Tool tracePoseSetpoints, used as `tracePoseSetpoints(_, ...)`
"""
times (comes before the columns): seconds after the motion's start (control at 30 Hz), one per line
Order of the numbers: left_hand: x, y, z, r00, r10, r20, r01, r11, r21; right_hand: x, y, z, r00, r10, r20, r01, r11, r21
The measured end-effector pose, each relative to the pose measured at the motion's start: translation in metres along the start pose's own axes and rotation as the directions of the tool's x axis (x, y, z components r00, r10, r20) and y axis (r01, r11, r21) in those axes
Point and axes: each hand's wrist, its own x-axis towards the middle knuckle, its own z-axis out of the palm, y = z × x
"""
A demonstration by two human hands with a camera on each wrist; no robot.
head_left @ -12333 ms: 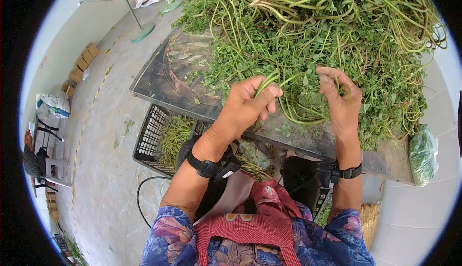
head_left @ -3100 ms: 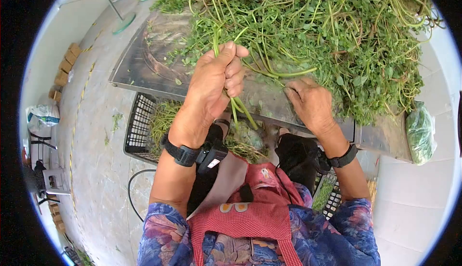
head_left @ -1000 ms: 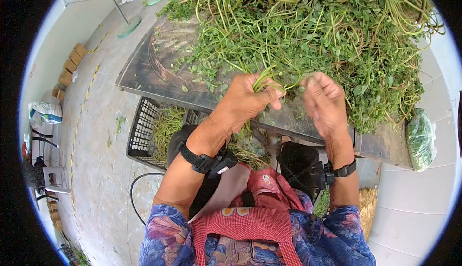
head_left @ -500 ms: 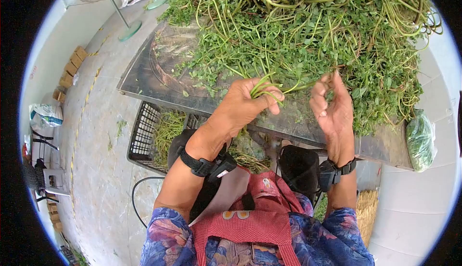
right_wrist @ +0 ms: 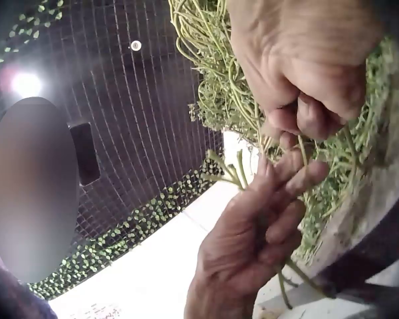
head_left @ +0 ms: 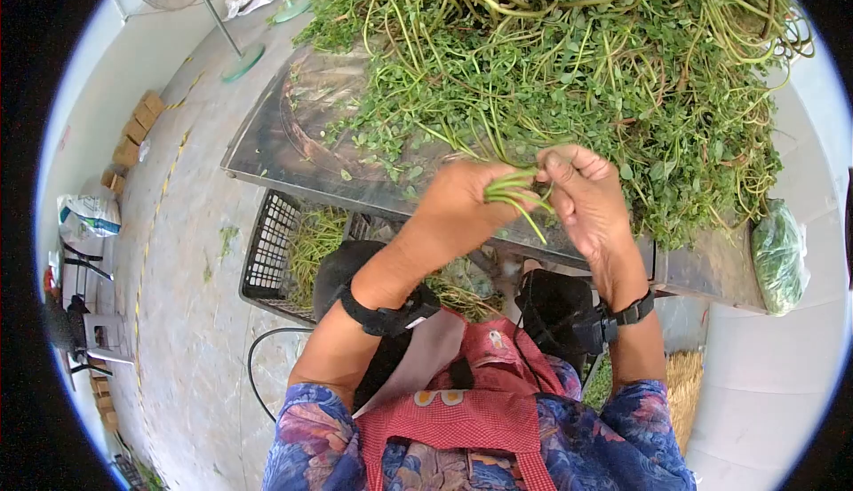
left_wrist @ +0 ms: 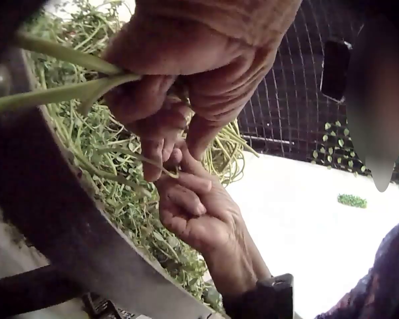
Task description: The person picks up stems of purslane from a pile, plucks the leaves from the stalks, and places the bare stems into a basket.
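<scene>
My left hand [head_left: 462, 196] grips a small bunch of green plant stems [head_left: 508, 187] above the table's front edge. The cut ends of these stems [right_wrist: 234, 174] poke out past the thumb side in the right wrist view, and their other ends hang below that hand [right_wrist: 243, 242]. Close against it, my right hand [head_left: 588, 202] has thumb and fingertips together at the bunch. In the left wrist view a thin stem [left_wrist: 145, 159] runs to the right hand's fingers [left_wrist: 186, 198], which pinch it. Behind both hands spreads a large heap of leafy greens [head_left: 569, 73].
The dark table [head_left: 293, 158] has a worn front edge. Beneath it on the left stands a black crate [head_left: 267, 255] with stems inside. A plastic bag of greens [head_left: 780, 255] hangs by the right edge. Further off are a standing fan [head_left: 242, 63] and cardboard boxes [head_left: 140, 122].
My right hand has come left from over the heap to meet the left hand. The bunch in my left hand has turned, its ends now pointing down to the right.
</scene>
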Motion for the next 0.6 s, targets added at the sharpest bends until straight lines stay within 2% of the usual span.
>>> tracePoseSetpoints(0.03,0.0,-0.001,0.003,1.0,-0.001,-0.003,0.001,1.0,0.0,-0.001,0.009,0.002,1.0,0.007,-0.016,-0.007,0.999,0.048)
tracePoseSetpoints(0.1,0.001,-0.007,0.009,0.998,0.038,0.054,-0.047,0.984,0.173,-0.006,0.014,0.003,0.999,0.016,-0.03,-0.013,0.995,0.095)
tracePoseSetpoints(0.13,0.001,-0.01,0.011,1.0,-0.011,0.026,0.01,0.999,0.041,-0.009,0.012,0.004,1.0,0.011,-0.001,-0.011,0.99,0.14)
tracePoseSetpoints(0.17,0.001,-0.01,0.009,1.0,-0.011,0.024,0.01,0.999,0.043,-0.01,0.011,0.005,1.0,0.005,0.028,-0.01,0.982,0.187)
tracePoseSetpoints(0.23,0.001,-0.008,0.007,0.998,-0.058,0.013,0.06,0.981,-0.186,-0.011,0.008,0.001,0.999,-0.021,0.031,0.016,0.987,0.159)
tracePoseSetpoints(0.27,0.001,-0.006,0.005,0.998,-0.058,0.014,0.059,0.981,-0.185,-0.013,0.003,-0.003,0.999,-0.032,0.011,0.032,0.998,-0.063)
tracePoseSetpoints(0.3,0.0,-0.004,0.001,0.995,-0.094,0.032,0.097,0.991,-0.093,-0.015,-0.002,-0.007,0.999,-0.047,-0.005,0.044,0.958,-0.282)
tracePoseSetpoints(0.33,-0.001,-0.002,-0.002,0.991,-0.13,0.044,0.13,0.991,0.0,-0.017,-0.006,-0.013,0.999,-0.047,0.009,0.046,0.871,-0.489)
tracePoseSetpoints(0.37,0.0,-0.003,-0.004,0.991,-0.129,0.042,0.129,0.992,-0.001,-0.02,-0.009,-0.016,0.999,-0.047,0.012,0.047,0.87,-0.491)
tracePoseSetpoints(0.43,0.0,-0.008,-0.003,0.995,-0.091,0.049,0.089,0.995,0.05,-0.027,-0.011,-0.019,0.979,-0.109,0.17,0.196,0.716,-0.671)
tracePoseSetpoints(0.47,0.0,-0.011,-0.002,0.994,-0.093,0.051,0.09,0.995,0.049,-0.029,-0.011,-0.019,0.971,-0.13,0.202,0.237,0.653,-0.719)
tracePoseSetpoints(0.5,0.0,-0.013,-0.001,0.997,-0.052,0.063,0.047,0.996,0.069,-0.029,-0.008,-0.021,0.971,-0.13,0.199,0.235,0.654,-0.719)
tracePoseSetpoints(0.53,-0.001,-0.015,0.001,0.997,-0.011,0.074,0.004,0.996,0.089,-0.027,-0.004,-0.024,0.91,-0.271,0.313,0.41,0.489,-0.77)
tracePoseSetpoints(0.57,-0.001,-0.016,0.003,0.997,-0.012,0.074,0.006,0.996,0.09,-0.025,-0.001,-0.026,0.815,-0.38,0.438,0.554,0.29,-0.78)
tracePoseSetpoints(0.6,-0.001,-0.017,0.005,0.997,0.007,0.079,-0.014,0.996,0.093,-0.024,-0.001,-0.023,0.813,-0.381,0.441,0.558,0.293,-0.776)
